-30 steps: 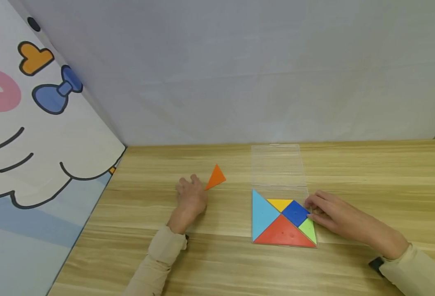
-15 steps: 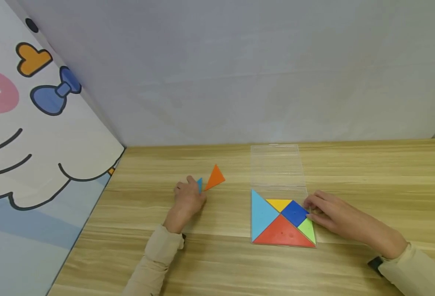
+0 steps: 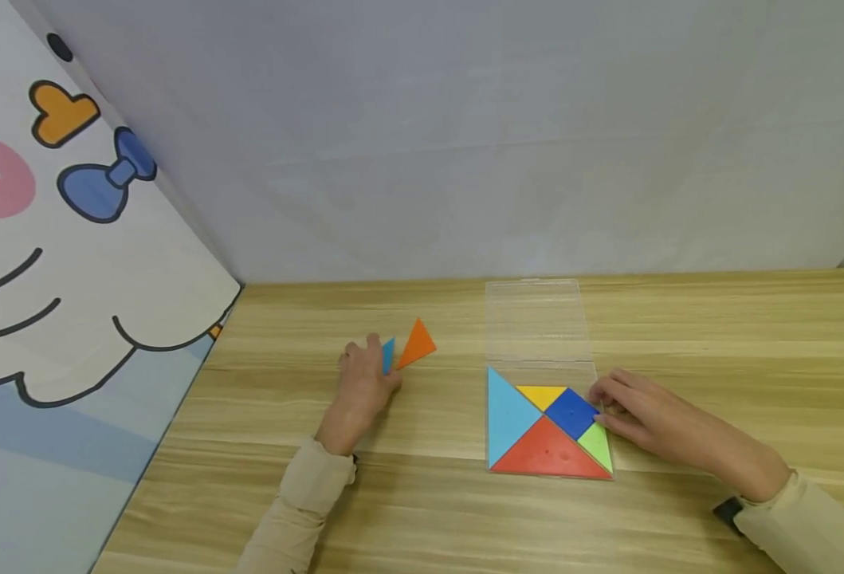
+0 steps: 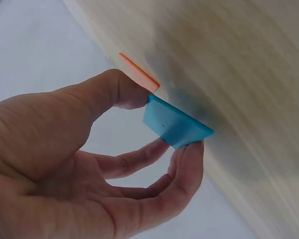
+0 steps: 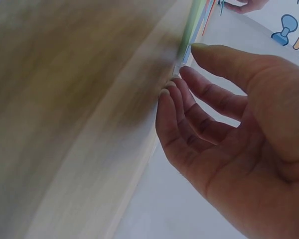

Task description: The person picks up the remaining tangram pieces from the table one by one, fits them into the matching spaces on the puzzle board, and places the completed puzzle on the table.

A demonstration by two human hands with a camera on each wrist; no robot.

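My left hand [image 3: 364, 387] pinches a small blue four-sided tangram piece [image 4: 174, 122] between thumb and fingertips, tilted up over the table. Close beside it lies an orange triangle [image 3: 418, 345]. My right hand [image 3: 644, 414] is at the right edge of a clear plastic tangram case [image 3: 536, 323]. Its thumb and fingertips hold that edge, the thumb at the corner of a dark blue square [image 3: 572, 413]. The case's near half also bears a light blue triangle [image 3: 509, 418], a red triangle [image 3: 551, 450], a yellow triangle [image 3: 542, 395] and a green triangle [image 3: 597, 446].
The wooden table [image 3: 422, 518] runs back to a pale grey wall [image 3: 465, 143]. At the left stands a white panel [image 3: 106, 295] with a cartoon print. The case's clear lid lies flat, folded away toward the wall.
The blue piece, hidden a second ago, has come into sight in my left fingers as they raise it beside the orange triangle. The right hand and the case have stayed put.
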